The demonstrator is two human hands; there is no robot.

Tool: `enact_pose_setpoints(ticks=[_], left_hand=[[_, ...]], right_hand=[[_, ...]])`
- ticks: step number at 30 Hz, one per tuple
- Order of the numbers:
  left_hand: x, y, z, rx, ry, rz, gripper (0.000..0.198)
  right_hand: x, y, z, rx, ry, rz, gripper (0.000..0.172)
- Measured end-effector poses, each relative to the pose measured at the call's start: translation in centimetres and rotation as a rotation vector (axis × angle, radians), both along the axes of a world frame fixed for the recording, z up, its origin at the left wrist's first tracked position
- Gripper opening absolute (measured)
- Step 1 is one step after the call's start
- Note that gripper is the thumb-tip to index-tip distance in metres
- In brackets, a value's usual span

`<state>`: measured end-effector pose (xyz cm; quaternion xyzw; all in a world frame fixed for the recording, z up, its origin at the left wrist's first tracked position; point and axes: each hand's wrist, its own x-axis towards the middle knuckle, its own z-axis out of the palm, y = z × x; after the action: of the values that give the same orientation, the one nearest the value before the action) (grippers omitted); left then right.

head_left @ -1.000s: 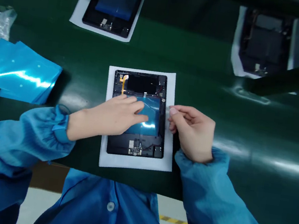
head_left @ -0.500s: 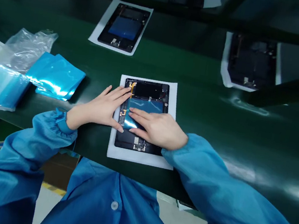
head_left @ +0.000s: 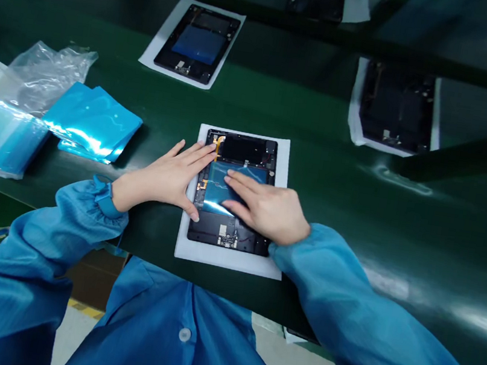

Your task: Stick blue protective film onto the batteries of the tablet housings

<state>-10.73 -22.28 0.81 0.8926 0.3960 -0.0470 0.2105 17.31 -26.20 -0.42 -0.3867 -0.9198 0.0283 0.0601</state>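
Seen from above, a person in a blue work coat leans over a dark green surface (head_left: 338, 190). Directly in front of them lies a black tablet (head_left: 248, 150), its inner parts showing, resting on a white sheet (head_left: 225, 258) near the front edge of the surface. A shiny blue film (head_left: 213, 190) lies across the middle of the tablet. The right hand (head_left: 267, 207) lies flat on this film, its fingers (head_left: 238, 182) stretched out, slightly spread and pointing left, pinching nothing. The left hand (head_left: 166, 177) lies flat just beside it, palm down, with the fingers close together and reaching onto the tablet's left edge, the thumb set apart on the white sheet; it grips nothing either. To the left, well apart from the tablet, sits a loose stack of blue films (head_left: 92, 123), with a crumpled clear plastic bag (head_left: 49, 71) behind it. Farther back on the surface lie a second tablet (head_left: 197, 44) on its own white sheet, and a third tablet (head_left: 396, 108) off to the right.
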Motion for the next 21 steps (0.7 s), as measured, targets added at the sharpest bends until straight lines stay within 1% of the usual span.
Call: enact_pose_setpoints(ticks=[1, 2, 3, 4, 6, 9, 10, 11, 14, 16, 20, 21], left_hand=[[0.0, 0.0, 0.0, -0.001, 0.000, 0.003, 0.142], [0.0, 0.0, 0.0, -0.001, 0.000, 0.006, 0.141], [0.0, 0.0, 0.0, 0.001, -0.001, 0.009, 0.140], [0.0, -0.1, 0.0, 0.003, -0.004, 0.010, 0.139], [-0.1, -0.1, -0.1, 0.007, -0.010, 0.005, 0.138], [-0.1, -0.2, -0.2, 0.008, -0.013, 0.001, 0.137], [-0.1, -0.2, -0.3, 0.008, -0.013, 0.002, 0.137], [-0.1, -0.2, -0.4, 0.009, -0.015, 0.003, 0.138], [-0.2, -0.1, -0.7, 0.009, -0.031, -0.004, 0.143], [-0.2, -0.1, -1.0, 0.009, -0.048, -0.006, 0.144], [-0.3, -0.4, -1.1, 0.013, -0.068, -0.006, 0.142], [-0.3, -0.5, -1.1, 0.015, -0.073, -0.010, 0.142]], right_hand=[[0.2, 0.1, -0.1, 0.003, 0.002, -0.062, 0.058], [0.2, 0.1, -0.1, 0.010, -0.002, -0.091, 0.060], [0.2, -0.2, -0.1, 0.022, -0.007, -0.082, 0.062], [0.0, -0.7, 0.0, 0.042, -0.009, -0.049, 0.065], [-0.4, -2.1, 0.2, 0.089, 0.007, 0.071, 0.065], [-0.2, -3.0, 0.7, 0.114, 0.067, 0.263, 0.053], [0.3, -2.8, 0.9, 0.112, 0.085, 0.287, 0.049], [1.0, -2.4, 1.0, 0.114, 0.098, 0.278, 0.046], [3.7, -0.9, 0.9, 0.168, 0.119, 0.144, 0.041], [5.4, -0.6, 0.7, 0.183, 0.132, 0.116, 0.038], [7.5, -1.9, 0.3, 0.090, 0.192, 0.270, 0.035], [7.9, -2.1, 0.1, 0.065, 0.213, 0.289, 0.034]])
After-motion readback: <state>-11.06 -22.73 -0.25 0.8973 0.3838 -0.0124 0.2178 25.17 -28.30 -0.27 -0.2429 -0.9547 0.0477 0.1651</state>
